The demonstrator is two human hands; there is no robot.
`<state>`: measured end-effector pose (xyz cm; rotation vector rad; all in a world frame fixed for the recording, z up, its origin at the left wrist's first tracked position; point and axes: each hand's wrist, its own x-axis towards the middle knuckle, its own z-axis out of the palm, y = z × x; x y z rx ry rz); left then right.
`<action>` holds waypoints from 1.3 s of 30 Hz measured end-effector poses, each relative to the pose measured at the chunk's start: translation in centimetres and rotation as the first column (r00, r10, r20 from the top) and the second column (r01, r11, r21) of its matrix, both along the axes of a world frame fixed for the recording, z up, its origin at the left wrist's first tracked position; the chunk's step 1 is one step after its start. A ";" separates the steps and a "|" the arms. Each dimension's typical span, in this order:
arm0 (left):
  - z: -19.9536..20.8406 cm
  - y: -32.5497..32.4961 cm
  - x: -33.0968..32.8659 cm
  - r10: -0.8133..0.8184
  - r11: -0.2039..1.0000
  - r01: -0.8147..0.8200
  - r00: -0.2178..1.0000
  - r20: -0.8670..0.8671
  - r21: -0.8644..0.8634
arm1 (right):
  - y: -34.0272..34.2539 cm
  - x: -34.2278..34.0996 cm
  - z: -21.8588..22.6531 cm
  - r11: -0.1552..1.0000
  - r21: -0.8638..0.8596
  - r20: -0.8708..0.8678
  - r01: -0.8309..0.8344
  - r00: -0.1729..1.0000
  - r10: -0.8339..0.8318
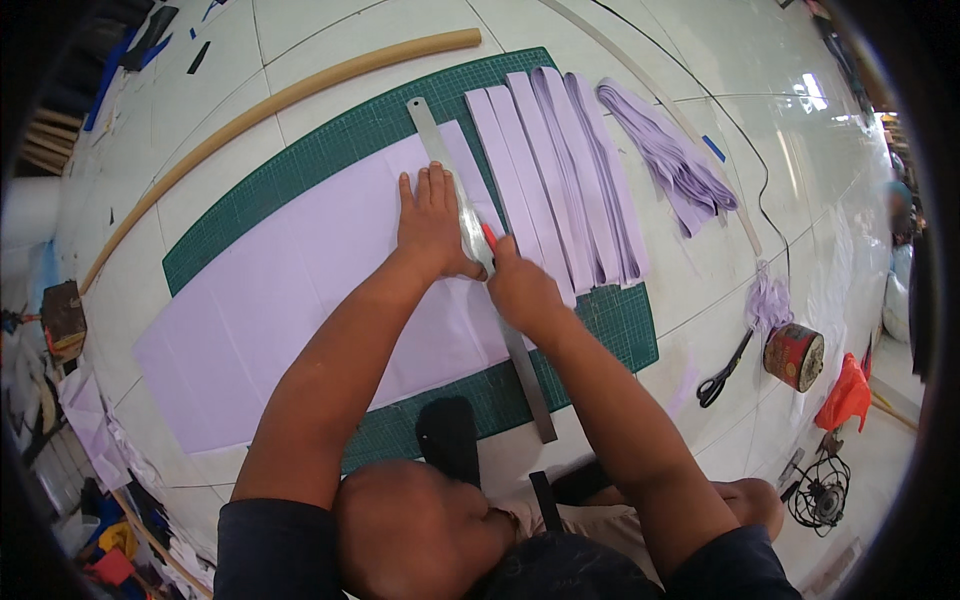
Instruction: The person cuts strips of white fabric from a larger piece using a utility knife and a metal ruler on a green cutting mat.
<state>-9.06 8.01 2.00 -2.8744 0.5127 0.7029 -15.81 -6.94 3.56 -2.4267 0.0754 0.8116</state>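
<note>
One lilac sheet (290,300) lies across the green cutting mat (330,150). The left hand (432,225), fingers together, presses one steel ruler (480,265) flat; the right hand (520,285) grips one red cutter (489,236). About six cut strips (560,180) lie along the mat's right edge.

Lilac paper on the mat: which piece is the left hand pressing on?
The big uncut lilac sheet under the left hand, left of the metal ruler; the cut strips lie untouched on the ruler's right.
</note>
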 end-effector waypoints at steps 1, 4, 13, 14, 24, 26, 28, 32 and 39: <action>0.5 -0.3 0.2 -0.003 1.000 0.003 1.000 -0.008 -0.005 | -0.7 -1.5 0.2 0.999 -0.028 -0.040 0.023 0.999 -0.024; 1.0 -0.6 0.2 0.027 0.999 -0.027 0.999 -0.034 -0.018 | -2.4 -7.0 1.3 0.995 -0.095 -0.121 0.018 0.992 -0.030; 0.7 0.0 -0.1 0.014 1.000 -0.014 1.000 -0.012 0.011 | -7.5 -21.3 2.1 0.981 -0.178 -0.222 -0.072 0.975 0.031; 0.7 -0.1 0.0 0.022 1.000 -0.022 1.000 -0.021 0.006 | -7.6 -21.8 2.0 0.979 -0.189 -0.200 -0.071 0.979 0.032; 0.9 0.5 0.2 0.035 0.999 -0.034 0.998 -0.056 0.029 | -7.6 -16.7 7.0 0.992 -0.118 -0.113 -0.054 0.993 0.041; 1.0 0.6 -0.2 0.031 0.999 -0.031 0.997 -0.072 0.014 | -6.2 -13.3 5.8 0.996 -0.088 -0.030 -0.017 0.999 0.015; 1.1 0.5 0.1 0.043 0.999 -0.043 0.996 -0.084 0.000 | -3.8 -7.4 3.6 0.995 -0.096 0.085 0.023 0.996 -0.015; 0.2 -0.4 0.1 0.028 0.999 -0.029 0.999 -0.024 -0.018 | 0.2 2.7 0.0 0.998 -0.013 0.244 0.058 0.968 -0.053; 0.2 0.6 0.0 0.035 0.998 -0.036 0.999 -0.035 -0.049 | 5.5 10.2 -0.7 0.991 0.072 0.186 0.114 0.975 -0.126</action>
